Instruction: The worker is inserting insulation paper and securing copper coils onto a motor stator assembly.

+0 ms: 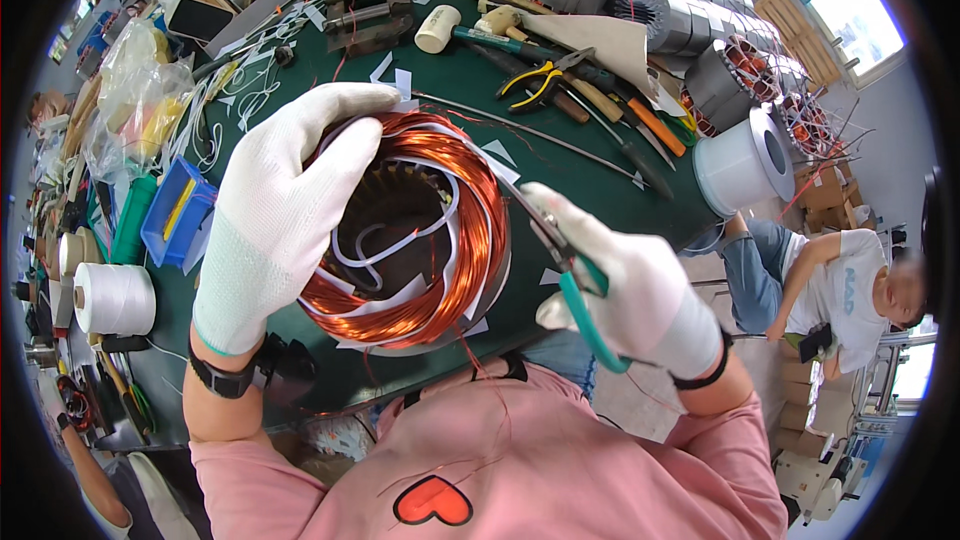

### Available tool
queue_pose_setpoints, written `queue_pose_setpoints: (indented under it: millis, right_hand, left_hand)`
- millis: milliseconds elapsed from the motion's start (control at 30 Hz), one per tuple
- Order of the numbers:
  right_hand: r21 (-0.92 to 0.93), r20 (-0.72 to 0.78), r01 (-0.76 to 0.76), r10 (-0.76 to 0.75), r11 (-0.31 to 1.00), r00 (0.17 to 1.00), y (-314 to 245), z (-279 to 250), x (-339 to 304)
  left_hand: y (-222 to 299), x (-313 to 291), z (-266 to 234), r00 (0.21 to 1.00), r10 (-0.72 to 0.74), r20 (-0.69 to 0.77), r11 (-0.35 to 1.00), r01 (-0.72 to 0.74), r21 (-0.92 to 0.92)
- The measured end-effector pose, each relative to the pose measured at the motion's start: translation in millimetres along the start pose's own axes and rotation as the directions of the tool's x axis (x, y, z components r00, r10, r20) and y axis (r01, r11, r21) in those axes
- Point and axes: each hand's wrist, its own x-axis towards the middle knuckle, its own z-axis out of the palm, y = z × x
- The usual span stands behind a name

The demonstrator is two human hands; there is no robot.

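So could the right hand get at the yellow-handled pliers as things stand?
Probably not straight away: the right hand holds green-handled scissors. The path to the pliers looks mostly free, crossing a thin metal rod.

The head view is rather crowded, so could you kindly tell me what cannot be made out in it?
Head view, upper left of the coil: hidden by the left hand.
Head view, part of the scissors: hidden by the right hand.
Head view, whether the scissors' tips touch the coil: too small to tell.
Head view, most of the lower-left co-worker beyond an arm: cut off by the dark rim.
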Motion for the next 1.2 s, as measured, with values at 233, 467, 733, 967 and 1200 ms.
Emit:
queue_pose_setpoints:
  millis: [233, 467, 733, 967, 1200]
  right_hand:
    - [-0.248, 0.124, -0.021, 0.053, 0.969, 0.991, -20.3, -47.6, 18.2]
    - [-0.402, 0.154, 0.144, -0.089, 0.904, 0.984, -15.7, -60.4, 27.6]
    - [-0.176, 0.117, -0.019, 0.040, 0.984, 0.992, -20.1, -34.6, 12.5]
    - [-0.476, 0.094, 0.176, -0.149, 0.861, 0.984, -11.2, -45.9, 21.8]
    - [-0.703, 0.165, 0.250, -0.189, 0.666, 0.968, -27.5, -66.0, 21.8]
  left_hand:
    - [-0.2, 4.4, -4.6, 0.999, 0.025, 0.038, 0.998, -0.027, 0.054]
    - [-5.5, 15.9, -7.0, 0.990, 0.029, 0.137, 0.997, -0.019, -0.075]
    - [-8.2, 16.4, -6.9, 0.981, 0.074, 0.181, 0.997, -0.070, -0.026]
    - [-6.1, 23.4, -11.3, 0.971, 0.094, 0.218, 0.995, -0.097, 0.000]
    - [0.5, 43.8, -16.4, 0.927, 0.180, 0.330, 0.951, -0.249, 0.182]
